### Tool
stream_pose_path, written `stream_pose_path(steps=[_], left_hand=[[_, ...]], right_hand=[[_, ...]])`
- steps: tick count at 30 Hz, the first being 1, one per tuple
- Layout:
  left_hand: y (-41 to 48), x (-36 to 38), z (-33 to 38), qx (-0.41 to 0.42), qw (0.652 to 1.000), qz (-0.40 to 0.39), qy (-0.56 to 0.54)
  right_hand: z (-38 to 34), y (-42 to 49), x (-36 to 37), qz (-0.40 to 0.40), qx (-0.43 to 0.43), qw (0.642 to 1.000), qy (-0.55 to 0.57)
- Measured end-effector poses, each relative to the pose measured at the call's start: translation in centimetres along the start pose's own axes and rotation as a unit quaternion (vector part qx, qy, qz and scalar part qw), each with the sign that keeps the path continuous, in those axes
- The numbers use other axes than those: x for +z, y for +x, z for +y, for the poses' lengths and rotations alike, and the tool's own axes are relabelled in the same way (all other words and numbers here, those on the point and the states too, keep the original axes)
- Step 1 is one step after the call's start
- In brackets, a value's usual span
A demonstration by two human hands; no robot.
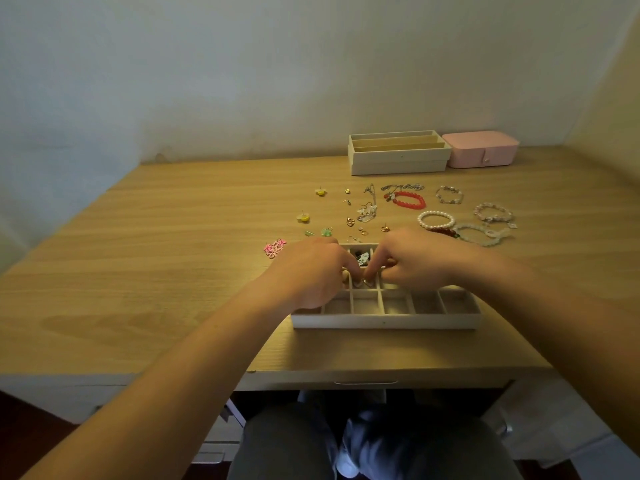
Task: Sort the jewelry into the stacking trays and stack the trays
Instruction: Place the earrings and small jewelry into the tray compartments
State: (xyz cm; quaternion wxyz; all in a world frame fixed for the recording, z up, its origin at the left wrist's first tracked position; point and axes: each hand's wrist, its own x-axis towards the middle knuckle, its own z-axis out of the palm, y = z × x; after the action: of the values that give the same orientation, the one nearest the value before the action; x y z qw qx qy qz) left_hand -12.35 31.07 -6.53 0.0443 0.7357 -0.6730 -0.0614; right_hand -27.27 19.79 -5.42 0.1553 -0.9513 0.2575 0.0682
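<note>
At the back of the light wooden desk (pixel 173 237) stand 2 stacked cream trays with long slots (pixel 398 161), with a pink rectangular case (pixel 481 148) just beside them. Loose pieces lie between these and the hands: a red bead bracelet (pixel 410 199), a white pearl bracelet (pixel 435 220), 2 yellow studs (pixel 320 192) and a pink earring cluster (pixel 274 248). The cream compartment tray (pixel 384 320) sits near the front edge. The left hand (pixel 311 271) and right hand (pixel 415 261) curl over it, their fingers (pixel 375 263) meeting tip to tip inside 1 cell. I cannot tell whether they pinch anything. The hands hide most far cells; 1 shows dark pieces (pixel 362 258).
</note>
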Motion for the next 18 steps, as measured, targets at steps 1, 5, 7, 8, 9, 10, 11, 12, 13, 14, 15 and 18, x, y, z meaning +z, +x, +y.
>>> stream_pose_path(steps=[1,5,7,8,9,10,11,12,13,14,15,18], left_hand=[[0.02,-0.02,0.06,-0.001,1.000,-0.001,0.005],[0.15,-0.11,0.60,-0.004,1.000,-0.004,0.029],[0.21,-0.15,0.83,-0.004,0.999,-0.005,0.032],[0.21,-0.15,0.87,-0.005,1.000,-0.004,0.028],[0.21,-0.14,0.87,-0.005,1.000,-0.003,0.024],[0.18,-0.15,0.84,-0.004,1.000,-0.001,0.019],[0.22,-0.08,0.75,-0.003,1.000,-0.001,0.015],[0.24,0.01,0.62,-0.002,1.000,-0.002,0.010],[0.33,0.11,0.47,-0.003,1.000,-0.004,0.004],[0.36,0.23,0.38,-0.003,1.000,-0.006,-0.002],[0.42,0.32,0.29,-0.003,1.000,-0.007,-0.008],[0.57,0.34,-0.03,-0.017,0.998,0.008,-0.052]], right_hand=[[-0.01,0.05,0.09,-0.006,0.000,1.000,0.002],[-0.09,0.13,0.10,-0.010,-0.003,1.000,0.011],[-0.03,0.04,0.05,0.004,-0.003,1.000,0.026],[-0.01,-0.01,0.04,0.009,-0.002,0.999,0.035],[-0.06,-0.12,0.01,0.013,-0.002,0.999,0.041],[-0.08,-0.16,0.01,0.012,-0.004,0.999,0.044],[-0.10,-0.19,0.05,0.009,-0.006,0.999,0.044],[-0.11,-0.21,0.09,0.006,-0.006,0.999,0.045],[-0.14,-0.22,0.09,0.005,-0.006,0.999,0.048],[-0.12,-0.22,0.07,0.009,-0.005,0.999,0.053],[-0.10,-0.21,0.00,0.018,-0.006,0.998,0.062],[0.06,-0.10,-0.29,0.064,-0.004,0.993,0.095]])
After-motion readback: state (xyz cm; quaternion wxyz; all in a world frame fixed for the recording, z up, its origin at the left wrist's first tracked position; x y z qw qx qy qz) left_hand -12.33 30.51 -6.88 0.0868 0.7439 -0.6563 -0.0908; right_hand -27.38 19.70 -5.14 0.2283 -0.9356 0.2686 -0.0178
